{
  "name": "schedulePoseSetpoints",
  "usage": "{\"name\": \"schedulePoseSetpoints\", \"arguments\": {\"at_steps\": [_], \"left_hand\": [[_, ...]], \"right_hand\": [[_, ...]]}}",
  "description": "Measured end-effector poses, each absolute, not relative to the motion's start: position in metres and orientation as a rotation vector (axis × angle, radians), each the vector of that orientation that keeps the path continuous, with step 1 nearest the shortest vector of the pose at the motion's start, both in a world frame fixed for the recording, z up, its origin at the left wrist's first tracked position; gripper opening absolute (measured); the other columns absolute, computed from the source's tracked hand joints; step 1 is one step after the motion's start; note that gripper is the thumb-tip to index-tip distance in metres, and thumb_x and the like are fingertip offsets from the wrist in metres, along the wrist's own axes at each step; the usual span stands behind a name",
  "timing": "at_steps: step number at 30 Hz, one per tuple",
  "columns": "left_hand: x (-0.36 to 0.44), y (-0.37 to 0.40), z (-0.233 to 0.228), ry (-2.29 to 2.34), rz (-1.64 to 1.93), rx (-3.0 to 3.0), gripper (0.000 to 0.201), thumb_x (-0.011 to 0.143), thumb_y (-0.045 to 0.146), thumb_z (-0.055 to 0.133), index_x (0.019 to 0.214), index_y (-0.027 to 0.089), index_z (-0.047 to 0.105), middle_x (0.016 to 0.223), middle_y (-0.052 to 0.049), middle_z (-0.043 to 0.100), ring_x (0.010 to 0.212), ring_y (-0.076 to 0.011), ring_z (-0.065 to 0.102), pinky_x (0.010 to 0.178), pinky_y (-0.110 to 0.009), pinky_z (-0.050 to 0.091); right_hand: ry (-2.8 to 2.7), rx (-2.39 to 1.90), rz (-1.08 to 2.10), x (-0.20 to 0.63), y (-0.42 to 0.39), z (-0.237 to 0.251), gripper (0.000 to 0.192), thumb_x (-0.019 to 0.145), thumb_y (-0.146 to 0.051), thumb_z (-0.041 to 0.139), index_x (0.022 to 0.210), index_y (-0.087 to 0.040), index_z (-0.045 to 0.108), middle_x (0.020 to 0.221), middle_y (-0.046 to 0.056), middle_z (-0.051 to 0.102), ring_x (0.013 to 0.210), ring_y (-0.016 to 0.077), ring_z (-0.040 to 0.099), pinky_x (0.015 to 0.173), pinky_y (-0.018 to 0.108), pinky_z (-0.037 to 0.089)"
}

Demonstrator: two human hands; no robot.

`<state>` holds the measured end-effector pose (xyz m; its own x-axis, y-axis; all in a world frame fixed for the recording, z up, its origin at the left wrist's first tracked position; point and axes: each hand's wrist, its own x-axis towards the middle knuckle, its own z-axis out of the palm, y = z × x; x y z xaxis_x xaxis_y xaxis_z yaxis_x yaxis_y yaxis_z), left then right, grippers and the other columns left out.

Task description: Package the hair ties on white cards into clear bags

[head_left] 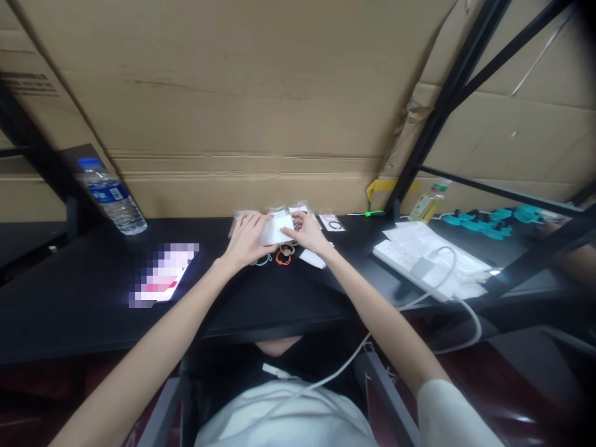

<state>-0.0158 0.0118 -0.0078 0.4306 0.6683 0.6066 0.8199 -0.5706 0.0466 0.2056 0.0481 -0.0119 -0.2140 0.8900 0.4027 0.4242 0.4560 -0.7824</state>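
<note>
- Holding a small white packet [277, 230] between them, the left hand [246, 239] and the right hand [307, 233] meet near the back edge of the black worktop [84, 292], about midway along it.
- The left hand has its fingers curled round the packet's left side; the right hand pinches the right edge with thumb and fingertips. Both are closed on it, though how firmly I cannot tell.
- Just below the hands, toward the front edge, lie small loose rings: an orange ring [283, 257] and a pale ring [263, 261]. A wrist dragged back could sweep them off the front edge, I judge.
- More clear packets [298, 208] lie behind the hands against the cardboard wall [233, 93], and one with a dark ring [334, 223] sits just right of them. A tug on the held packet could scatter its contents among these.
- A white scrap [313, 258] rests under the right wrist and may stick to the arm and lift away.
- The water bottle [114, 198] leans near the back left corner, well apart; a wide left elbow swing seems the only way to tip it.
- A power strip [410, 264] with its white cable [459, 292] lies toward the right edge; the cable trails down over the front edge by the right arm and could snag on it.
- A phone [162, 276] lies left of the hands, near the left forearm.
</note>
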Motion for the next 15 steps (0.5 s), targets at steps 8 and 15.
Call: {"name": "schedulePoseSetpoints", "arguments": {"at_steps": [8, 15], "left_hand": [[-0.018, 0.011, -0.006, -1.225, -0.844, -2.495, 0.061, 0.085, 0.041, 0.074, 0.139, 0.02, 0.053, 0.134, -0.015, 0.065, 0.126, -0.0354, 0.059, 0.112, -0.051, 0.041], [-0.022, 0.013, -0.006, -1.173, -0.88, -2.486, 0.056, 0.088, 0.04, 0.072, 0.137, 0.018, 0.056, 0.131, -0.015, 0.066, 0.122, -0.0346, 0.061, 0.109, -0.049, 0.045]], "right_hand": [[-2.015, -1.003, 0.636, 0.206, 0.046, -0.008, 0.027, 0.088, -0.04, 0.074, 0.096, -0.015, 0.076, 0.085, 0.005, 0.073, 0.075, 0.018, 0.061, 0.073, 0.032, 0.048], [-2.037, -0.939, 0.625, 0.2, 0.065, -0.014, 0.036, 0.086, -0.044, 0.077, 0.11, -0.017, 0.07, 0.099, 0.006, 0.074, 0.08, 0.0187, 0.064, 0.077, 0.033, 0.052]]}}
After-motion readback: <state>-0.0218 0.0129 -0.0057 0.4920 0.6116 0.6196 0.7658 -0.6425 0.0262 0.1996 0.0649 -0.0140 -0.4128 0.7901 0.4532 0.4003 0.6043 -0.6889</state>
